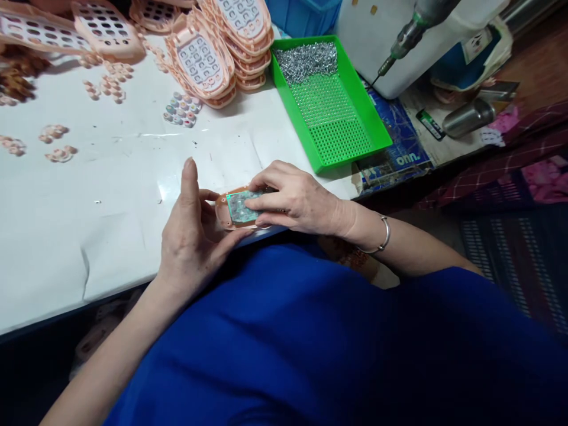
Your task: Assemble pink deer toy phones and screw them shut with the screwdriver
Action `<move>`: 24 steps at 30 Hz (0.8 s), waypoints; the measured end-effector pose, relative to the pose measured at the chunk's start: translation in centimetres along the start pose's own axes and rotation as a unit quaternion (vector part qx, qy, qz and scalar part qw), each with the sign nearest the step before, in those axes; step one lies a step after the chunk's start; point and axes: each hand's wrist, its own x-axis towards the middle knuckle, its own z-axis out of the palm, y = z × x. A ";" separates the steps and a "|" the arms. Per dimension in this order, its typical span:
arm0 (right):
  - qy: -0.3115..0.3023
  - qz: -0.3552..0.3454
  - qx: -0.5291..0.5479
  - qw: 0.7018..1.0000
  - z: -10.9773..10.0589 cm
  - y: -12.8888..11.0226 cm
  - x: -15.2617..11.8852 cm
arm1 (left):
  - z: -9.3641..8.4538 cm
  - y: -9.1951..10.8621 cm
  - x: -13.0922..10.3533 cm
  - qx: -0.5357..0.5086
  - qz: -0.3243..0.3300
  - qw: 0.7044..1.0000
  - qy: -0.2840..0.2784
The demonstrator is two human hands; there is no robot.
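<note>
Near the table's front edge, an open peach plastic toy phone shell lies with its inside facing up. A green circuit board sits in it, partly covered by fingers. My left hand grips the shell's left end between thumb and fingers, with one finger sticking up. From the right, my right hand has its fingertips on the board and its other fingers curled at the shell's right end. That end is hidden under the hand.
A green tray holds many small metal screws. Stacked peach phone shells and loose keypad buttons lie at the back. An electric screwdriver hangs at upper right, near a white container and a metal cylinder.
</note>
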 end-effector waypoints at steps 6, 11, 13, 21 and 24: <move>-0.006 -0.002 -0.004 1.000 -0.1 -0.1 0.0 | 0.0 -0.1 0.0 0.010 0.009 1.000 0.001; -0.014 0.005 -0.013 1.000 0.0 -0.3 0.2 | -0.1 0.2 0.3 0.095 0.096 0.990 0.040; -0.016 0.009 -0.014 1.000 0.0 -0.4 0.3 | -0.1 0.5 0.9 0.134 0.180 0.974 0.035; 0.026 0.105 0.031 0.994 0.4 -1.7 0.5 | 0.3 1.1 2.6 0.115 0.283 0.952 0.024; 0.049 0.082 0.032 0.995 0.5 -2.1 -0.1 | 0.1 1.3 2.9 0.156 0.329 0.931 0.019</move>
